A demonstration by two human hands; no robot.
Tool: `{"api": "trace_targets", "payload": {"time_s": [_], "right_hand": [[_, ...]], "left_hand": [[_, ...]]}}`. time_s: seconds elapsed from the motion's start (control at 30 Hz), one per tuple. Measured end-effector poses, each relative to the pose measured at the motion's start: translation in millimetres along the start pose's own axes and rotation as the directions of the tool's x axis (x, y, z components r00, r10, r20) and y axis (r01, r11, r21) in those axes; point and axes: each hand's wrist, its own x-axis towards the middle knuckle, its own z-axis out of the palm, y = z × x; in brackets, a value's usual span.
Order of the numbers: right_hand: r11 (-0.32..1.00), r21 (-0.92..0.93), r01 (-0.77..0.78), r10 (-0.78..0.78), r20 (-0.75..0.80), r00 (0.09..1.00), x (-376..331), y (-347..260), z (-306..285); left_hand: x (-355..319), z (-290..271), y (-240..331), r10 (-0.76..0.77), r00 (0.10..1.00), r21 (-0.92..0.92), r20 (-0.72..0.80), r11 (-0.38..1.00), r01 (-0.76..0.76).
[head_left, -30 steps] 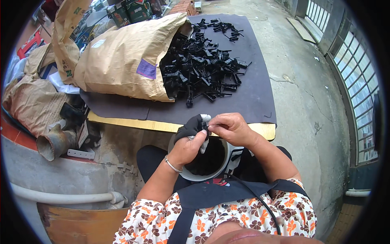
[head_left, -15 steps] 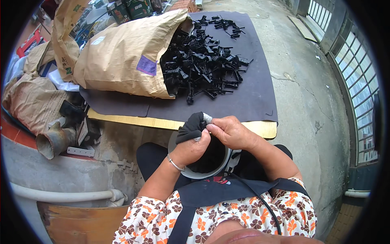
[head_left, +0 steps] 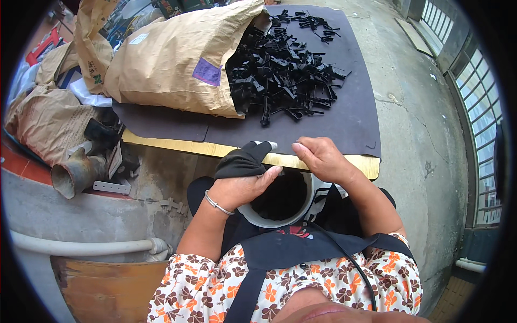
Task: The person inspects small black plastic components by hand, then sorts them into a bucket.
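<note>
My left hand (head_left: 241,177) wears a black cloth covering over its fingers, with a pale fingertip and a bare thumb. It is open, fingers stretched out and thumb apart, above the left side of a white-rimmed bucket (head_left: 264,221). The bucket's inside looks dark, and its contents cannot be made out. My right hand (head_left: 321,159) is closed, thumb pressed against the curled forefinger, near the table's front edge. A tiny dark tip shows at the pinch, too small to name. Beyond both hands, small black plastic parts (head_left: 291,72) lie heaped at the mouth of a brown paper sack (head_left: 167,67).
A dark mat (head_left: 344,124) covers the table, whose front edge is yellow (head_left: 172,147). To the left are a crumpled paper sack (head_left: 48,126), a rusty pipe fitting (head_left: 75,175) and a white pipe (head_left: 81,245). A barred window (head_left: 476,113) lines the right side.
My hands have come apart: the left moved left and its fingers straightened, while the right moved right and slightly up, still pinched. The whole view has shifted a little.
</note>
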Motion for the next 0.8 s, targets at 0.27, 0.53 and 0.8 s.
{"api": "trace_targets", "payload": {"time_s": [0.27, 0.53, 0.8], "right_hand": [[0.988, -0.101, 0.117, -0.128, -0.108, 0.986, 7.4, 11.6, 11.5], [0.900, -0.264, 0.347, -0.381, -0.091, 0.920, 2.4, 19.5, 11.7], [0.783, -0.307, 0.540, -0.590, -0.093, 0.802, 12.1, 18.9, 17.4]], "left_hand": [[72.2, 50.0, -54.6, 0.020, 0.921, 0.326, -0.390, 0.938, 0.117], [53.7, 39.9, -26.4, 0.113, 0.862, 0.162, -0.494, 0.986, -0.036], [37.3, 13.7, -21.4, 0.054, 0.917, -0.018, -0.395, 0.998, -0.066]]}}
